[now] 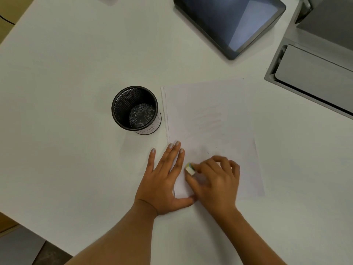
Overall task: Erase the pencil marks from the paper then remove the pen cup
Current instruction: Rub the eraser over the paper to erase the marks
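while the left hand (164,180) lay spread flat on the paper (210,131), the right hand (217,178) pinched an eraser (190,169) against it, beside the pen cup (135,109).

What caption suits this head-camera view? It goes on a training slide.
Left hand pins the white paper sheet while the right hand rubs a small white eraser beside the black mesh pen cup.

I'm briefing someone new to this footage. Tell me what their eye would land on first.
First, the two hands at the bottom centre: the left hand lies flat on the paper's near-left edge, and the right hand pinches a small eraser against the sheet. Next, the black mesh pen cup stands just left of the paper, and a dark tablet lies at the top.
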